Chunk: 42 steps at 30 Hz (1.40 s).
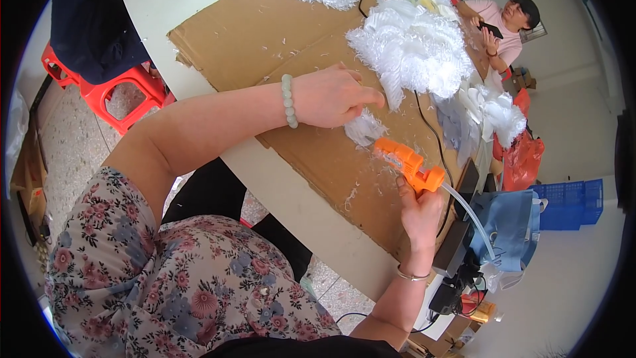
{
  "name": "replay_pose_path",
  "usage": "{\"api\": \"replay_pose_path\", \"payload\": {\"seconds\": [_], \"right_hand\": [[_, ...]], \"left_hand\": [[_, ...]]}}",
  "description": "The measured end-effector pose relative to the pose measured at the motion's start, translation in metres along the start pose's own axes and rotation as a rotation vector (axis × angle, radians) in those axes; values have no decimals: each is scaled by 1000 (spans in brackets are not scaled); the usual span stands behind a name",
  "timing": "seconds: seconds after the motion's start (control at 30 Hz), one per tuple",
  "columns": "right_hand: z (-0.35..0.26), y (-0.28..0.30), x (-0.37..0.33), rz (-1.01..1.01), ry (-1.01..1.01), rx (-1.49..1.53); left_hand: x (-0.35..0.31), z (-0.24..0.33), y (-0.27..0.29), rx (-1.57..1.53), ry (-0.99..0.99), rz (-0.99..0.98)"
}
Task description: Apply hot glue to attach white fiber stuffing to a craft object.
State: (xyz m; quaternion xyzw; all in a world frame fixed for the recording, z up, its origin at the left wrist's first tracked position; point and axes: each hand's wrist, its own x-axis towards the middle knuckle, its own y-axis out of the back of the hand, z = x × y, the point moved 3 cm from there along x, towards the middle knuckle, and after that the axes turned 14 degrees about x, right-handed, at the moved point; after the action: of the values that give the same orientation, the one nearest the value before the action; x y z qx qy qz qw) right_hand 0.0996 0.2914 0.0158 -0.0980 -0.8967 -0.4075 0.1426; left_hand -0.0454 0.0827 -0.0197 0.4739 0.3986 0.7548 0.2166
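My right hand (421,215) is wrapped around an orange hot glue gun (411,166), with a long translucent glue stick (472,215) running out of its back. The gun's front end points toward a small white fringed piece (366,127) on the brown cardboard (265,33). Just above that piece is my left hand (331,96), its back upward. One finger stretches to the right and the others are bent. The thumb is mostly hidden, and I see nothing held in this hand.
Fluffy white fringed heaps (417,47) lie on the table's far side, beside a black cable (430,126). A blue bag (507,229) and power adapters (454,288) are at the right. Across the table, a person (507,23) holds a phone. A red stool (119,103) stands left.
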Motion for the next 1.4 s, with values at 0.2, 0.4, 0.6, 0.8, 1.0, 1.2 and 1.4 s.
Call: {"api": "replay_pose_path", "payload": {"seconds": [0.2,0.4,0.6,0.8,1.0,1.2,1.4], "right_hand": [[5,-1,1,45,-43,-9],[11,-1,1,30,-91,-26],[15,-2,3,19,-166,-74],[13,-1,3,23,-131,-99],[19,18,-1,-5,-157,172],[30,22,-5,87,-386,868],[22,8,4,128,-392,1211]], "left_hand": [[-1,-1,-2,5,-1,4],[-1,0,-4,17,0,-2],[0,3,0,6,24,-72],[1,2,1,18,38,-83],[-1,9,4,-12,39,-101],[-3,15,2,70,-55,-21],[-4,17,3,88,-114,11]]}}
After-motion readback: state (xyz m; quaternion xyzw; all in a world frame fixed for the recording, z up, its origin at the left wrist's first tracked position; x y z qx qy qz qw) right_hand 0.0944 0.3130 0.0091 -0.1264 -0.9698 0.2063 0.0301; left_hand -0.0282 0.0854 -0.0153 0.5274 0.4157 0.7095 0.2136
